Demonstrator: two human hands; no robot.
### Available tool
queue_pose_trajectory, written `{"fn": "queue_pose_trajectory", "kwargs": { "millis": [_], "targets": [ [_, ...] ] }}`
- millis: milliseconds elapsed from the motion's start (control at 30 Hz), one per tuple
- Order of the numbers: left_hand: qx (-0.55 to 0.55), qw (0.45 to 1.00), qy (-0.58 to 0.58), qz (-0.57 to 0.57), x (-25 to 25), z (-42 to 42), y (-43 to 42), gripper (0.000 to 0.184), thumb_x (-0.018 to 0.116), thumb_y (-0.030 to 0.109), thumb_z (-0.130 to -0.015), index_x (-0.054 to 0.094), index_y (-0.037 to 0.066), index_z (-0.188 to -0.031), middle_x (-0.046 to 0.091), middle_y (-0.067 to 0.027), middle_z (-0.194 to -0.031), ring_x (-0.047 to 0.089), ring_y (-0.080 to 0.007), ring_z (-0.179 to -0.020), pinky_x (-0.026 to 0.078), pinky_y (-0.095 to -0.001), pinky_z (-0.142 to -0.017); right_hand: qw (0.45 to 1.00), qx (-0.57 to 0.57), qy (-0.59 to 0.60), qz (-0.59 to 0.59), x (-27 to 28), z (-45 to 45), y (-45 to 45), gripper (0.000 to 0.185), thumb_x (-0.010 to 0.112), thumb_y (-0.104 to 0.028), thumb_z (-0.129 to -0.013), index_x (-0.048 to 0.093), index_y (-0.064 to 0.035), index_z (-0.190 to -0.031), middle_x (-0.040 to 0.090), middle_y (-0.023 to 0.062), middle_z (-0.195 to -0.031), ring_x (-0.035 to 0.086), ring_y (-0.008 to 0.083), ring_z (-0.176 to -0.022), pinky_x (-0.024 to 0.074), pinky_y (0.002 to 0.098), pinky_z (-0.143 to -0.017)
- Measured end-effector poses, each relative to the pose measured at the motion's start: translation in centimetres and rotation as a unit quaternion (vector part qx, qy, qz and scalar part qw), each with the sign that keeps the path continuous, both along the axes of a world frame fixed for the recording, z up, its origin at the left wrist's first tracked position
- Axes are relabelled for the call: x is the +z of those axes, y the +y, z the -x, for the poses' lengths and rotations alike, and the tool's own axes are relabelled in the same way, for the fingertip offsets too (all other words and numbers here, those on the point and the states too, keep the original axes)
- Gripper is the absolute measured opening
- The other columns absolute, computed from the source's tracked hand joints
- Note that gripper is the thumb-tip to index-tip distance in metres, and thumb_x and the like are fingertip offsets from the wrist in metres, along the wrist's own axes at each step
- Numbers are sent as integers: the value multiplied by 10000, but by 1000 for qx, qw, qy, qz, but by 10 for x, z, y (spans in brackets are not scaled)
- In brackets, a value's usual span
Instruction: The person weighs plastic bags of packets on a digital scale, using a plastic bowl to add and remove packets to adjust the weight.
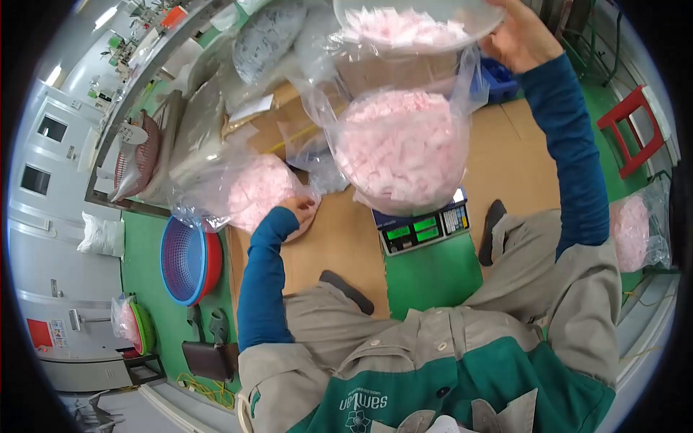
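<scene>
My right hand [523, 36] grips the rim of a whitish basin [426, 45] at the top of the view, with small pink pieces [404, 25] in it. Below the basin, a clear plastic bag full of pink pieces [404, 148] rests on a digital scale [422, 231] with green displays. My left hand [299, 208] is at the right edge of a second plastic bag of pink pieces [263, 189], its fingers curled against the bag. The fingertips are partly hidden there.
Cardboard [516, 162] covers the floor around the scale. A blue basket [186, 256] nested in a red one stands at left. A red stool [635, 130] and another bag of pink pieces [629, 231] are at right. A metal-edged table [137, 94] runs along the upper left.
</scene>
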State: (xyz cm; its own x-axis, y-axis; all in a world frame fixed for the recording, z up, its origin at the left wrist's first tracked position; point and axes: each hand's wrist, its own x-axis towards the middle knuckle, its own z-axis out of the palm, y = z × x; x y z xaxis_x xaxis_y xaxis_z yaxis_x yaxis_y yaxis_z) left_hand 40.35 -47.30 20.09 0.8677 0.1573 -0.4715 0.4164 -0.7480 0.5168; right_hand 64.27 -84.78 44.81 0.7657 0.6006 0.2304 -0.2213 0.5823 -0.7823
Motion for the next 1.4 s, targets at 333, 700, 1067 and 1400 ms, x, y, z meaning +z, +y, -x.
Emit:
{"fn": "queue_pose_trajectory", "kwargs": {
  "millis": [333, 700, 1067, 1400],
  "targets": [
    [56, 998, 2, 36, 6, 11, 2, 309, 553, 205, -792, 547, 29, -1046, 566, -70, -693, 521, -135, -537, 447, -255, -437, 993, 113, 37, -11, 10, 9, -1, 540, 659, -193, -703, 378, -64, -1146, 441, 166, -1098, 537, 287, -888, 542, 229, -539],
    [63, 997, 23, 39, 6, 6, 0, 297, 550, 168, -785, 551, 34, -1050, 586, -91, -725, 527, -146, -502, 458, -259, -461, 997, -26, -68, 41, 15, 26, 3, 746, 686, -209, -678, 240, -88, -1264, 411, 159, -1133, 557, 241, -839, 536, 227, -536],
    [-32, 999, -14, -39, 5, 5, 2, 304, 559, 139, -777, 538, 40, -1064, 596, -81, -774, 548, -145, -630, 473, -269, -530, 995, -45, -80, 37, 19, 33, 4, 709, 681, -212, -684, 269, -80, -1245, 432, 143, -1114, 551, 228, -854, 531, 225, -544],
    [-104, 984, -95, -112, 38, 31, -38, 400, 597, 228, -723, 529, 48, -1074, 557, -175, -1033, 523, -328, -954, 417, -372, -820, 989, 96, -114, 5, 30, 85, 97, 618, 648, -211, -734, 342, -43, -1244, 352, 117, -1272, 408, 241, -1144, 482, 325, -822]
  ]
}}
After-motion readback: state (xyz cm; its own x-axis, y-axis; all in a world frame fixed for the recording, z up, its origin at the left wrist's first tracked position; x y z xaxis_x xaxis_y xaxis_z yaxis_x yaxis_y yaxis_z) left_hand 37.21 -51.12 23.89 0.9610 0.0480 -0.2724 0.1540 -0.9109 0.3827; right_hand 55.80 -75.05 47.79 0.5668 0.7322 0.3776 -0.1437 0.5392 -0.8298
